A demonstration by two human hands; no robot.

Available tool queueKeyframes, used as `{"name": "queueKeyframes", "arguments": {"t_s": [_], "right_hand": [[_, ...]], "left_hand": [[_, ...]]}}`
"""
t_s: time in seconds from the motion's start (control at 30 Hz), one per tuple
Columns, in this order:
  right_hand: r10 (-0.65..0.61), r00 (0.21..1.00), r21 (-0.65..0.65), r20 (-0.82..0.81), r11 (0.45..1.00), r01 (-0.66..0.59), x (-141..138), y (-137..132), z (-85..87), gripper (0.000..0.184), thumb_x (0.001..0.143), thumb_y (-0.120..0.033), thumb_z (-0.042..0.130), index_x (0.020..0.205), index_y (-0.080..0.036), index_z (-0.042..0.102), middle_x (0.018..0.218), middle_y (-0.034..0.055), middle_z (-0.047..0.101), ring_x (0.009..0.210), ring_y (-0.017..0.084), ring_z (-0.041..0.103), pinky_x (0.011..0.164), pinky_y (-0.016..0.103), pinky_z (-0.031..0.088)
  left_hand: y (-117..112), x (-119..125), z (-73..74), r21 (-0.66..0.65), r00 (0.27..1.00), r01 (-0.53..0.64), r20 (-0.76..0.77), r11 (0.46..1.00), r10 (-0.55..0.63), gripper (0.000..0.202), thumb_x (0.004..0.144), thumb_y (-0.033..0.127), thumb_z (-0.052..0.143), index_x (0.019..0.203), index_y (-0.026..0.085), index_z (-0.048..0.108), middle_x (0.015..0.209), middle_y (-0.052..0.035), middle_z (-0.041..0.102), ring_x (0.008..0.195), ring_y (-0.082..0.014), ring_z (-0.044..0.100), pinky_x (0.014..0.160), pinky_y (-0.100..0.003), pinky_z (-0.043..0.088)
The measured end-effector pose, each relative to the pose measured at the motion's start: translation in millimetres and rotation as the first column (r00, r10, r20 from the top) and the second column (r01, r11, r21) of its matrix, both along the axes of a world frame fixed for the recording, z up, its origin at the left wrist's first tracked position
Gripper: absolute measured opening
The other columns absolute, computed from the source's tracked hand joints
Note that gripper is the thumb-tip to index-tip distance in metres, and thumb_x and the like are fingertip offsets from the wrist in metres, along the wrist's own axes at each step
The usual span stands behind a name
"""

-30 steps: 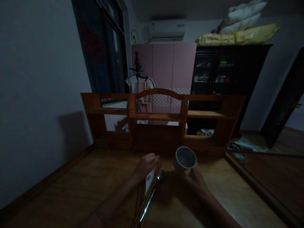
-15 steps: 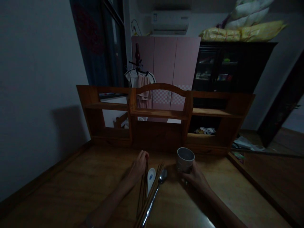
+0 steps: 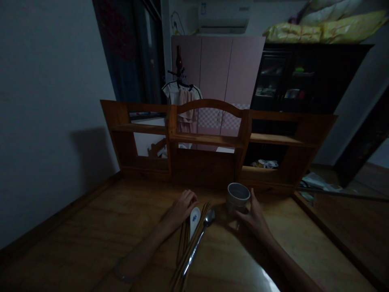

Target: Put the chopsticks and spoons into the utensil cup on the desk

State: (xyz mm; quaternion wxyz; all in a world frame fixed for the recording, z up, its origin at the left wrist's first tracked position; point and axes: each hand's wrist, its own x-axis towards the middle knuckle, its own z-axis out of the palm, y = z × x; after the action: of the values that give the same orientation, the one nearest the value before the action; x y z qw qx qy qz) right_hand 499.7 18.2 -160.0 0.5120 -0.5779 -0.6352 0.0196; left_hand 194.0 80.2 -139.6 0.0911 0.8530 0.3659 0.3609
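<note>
A grey metal-looking cup stands upright on the wooden table. Beside its right side is my right hand, thumb and index finger apart; the thumb is close against the cup's lower wall. My left hand rests at the top end of the utensils with its fingers curled. What lies under those fingertips is hidden. Just below them is a white soup spoon with a blue mark. Several wooden chopsticks lie on both sides of it, and a long-handled metal spoon lies along their right.
A wooden shelf unit runs along the table's back edge. The wall borders the left, and a raised wooden edge borders the right. Beyond stand a pink wardrobe and a dark cabinet.
My right hand's fingers have loosened from around the cup and spread. My left hand has shifted slightly right, toward the top of the soup spoon. The camera view has tilted down a little.
</note>
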Motion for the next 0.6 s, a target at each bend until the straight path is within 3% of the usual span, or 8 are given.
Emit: {"name": "queueKeyframes", "arguments": {"t_s": [0.1, 0.17, 0.27, 0.37, 0.5, 0.6], "right_hand": [[-0.085, 0.996, 0.056, 0.021, 0.995, 0.084, -3.1, -10.3, 17.5, 0.101, 0.08, -0.043, 0.068, 0.153, -0.02, 0.003, 0.15, 0.0184, 0.031, 0.136, 0.037, 0.032, 0.106, 0.058, 0.033], [-0.1, 0.993, 0.171, 0.058, 0.981, 0.089, -4.9, -19.0, 29.7, 0.09, 0.086, -0.038, 0.062, 0.153, -0.022, 0.003, 0.154, 0.0159, 0.024, 0.139, 0.036, 0.028, 0.108, 0.061, 0.029], [-0.081, 0.98, 0.379, 0.183, 0.926, 0.006, -5.9, -30.5, 39.9, 0.077, 0.087, -0.026, 0.06, 0.15, -0.024, 0.016, 0.151, 0.0143, 0.029, 0.137, 0.034, 0.033, 0.108, 0.06, 0.032], [-0.037, 0.95, 0.465, 0.309, 0.877, -0.117, -7.2, -37.3, 37.2, 0.069, 0.085, -0.015, 0.06, 0.145, -0.028, 0.029, 0.142, 0.013, 0.043, 0.129, 0.033, 0.045, 0.101, 0.055, 0.043], [0.044, 0.883, 0.395, 0.468, 0.883, -0.254, -14.9, -40.1, 25.3, 0.052, 0.086, -0.01, 0.055, 0.135, -0.024, 0.044, 0.123, 0.0135, 0.06, 0.109, 0.027, 0.061, 0.084, 0.041, 0.054], [0.119, 0.818, 0.251, 0.564, 0.918, -0.306, -23.2, -39.9, 18.3, 0.018, 0.09, -0.011, 0.05, 0.099, -0.019, 0.063, 0.08, 0.0072, 0.069, 0.067, 0.017, 0.065, 0.06, 0.029, 0.048]], "left_hand": [[-4.6, 1.7, 4.2, 0.129, 0.992, 0.051, -0.124, 0.99, -0.035, 0.011, 0.093, 0.023, 0.049, 0.09, 0.02, 0.059, 0.092, -0.0045, 0.06, 0.091, -0.0205, 0.054, 0.083, -0.035, 0.044], [-11.7, 5.9, 8.8, 0.21, 0.968, 0.126, -0.241, 0.97, -0.074, 0.015, 0.094, 0.022, 0.047, 0.098, 0.019, 0.061, 0.097, -0.0064, 0.062, 0.096, -0.0222, 0.053, 0.086, -0.038, 0.042], [-23.5, 14.7, 14.2, 0.257, 0.931, 0.21, -0.346, 0.943, -0.114, 0.019, 0.093, 0.023, 0.049, 0.105, 0.02, 0.062, 0.101, -0.0078, 0.062, 0.098, -0.0237, 0.052, 0.088, -0.04, 0.041], [-27.2, 19.9, 12.8, 0.299, 0.923, 0.232, -0.367, 0.926, -0.113, 0.017, 0.093, 0.023, 0.049, 0.1, 0.02, 0.063, 0.096, -0.0068, 0.062, 0.094, -0.0223, 0.053, 0.085, -0.038, 0.041], [-18.8, 17.3, 3.1, 0.315, 0.946, 0.187, -0.313, 0.93, -0.084, 0.017, 0.094, 0.028, 0.051, 0.085, 0.018, 0.062, 0.09, -0.0054, 0.063, 0.089, -0.0207, 0.053, 0.083, -0.036, 0.041], [-13.5, 13.8, -0.3, 0.292, 0.958, 0.178, -0.269, 0.94, -0.098, 0.017, 0.092, 0.03, 0.055, 0.083, 0.018, 0.063, 0.088, -0.0044, 0.063, 0.09, -0.021, 0.053, 0.084, -0.037, 0.041]]}}
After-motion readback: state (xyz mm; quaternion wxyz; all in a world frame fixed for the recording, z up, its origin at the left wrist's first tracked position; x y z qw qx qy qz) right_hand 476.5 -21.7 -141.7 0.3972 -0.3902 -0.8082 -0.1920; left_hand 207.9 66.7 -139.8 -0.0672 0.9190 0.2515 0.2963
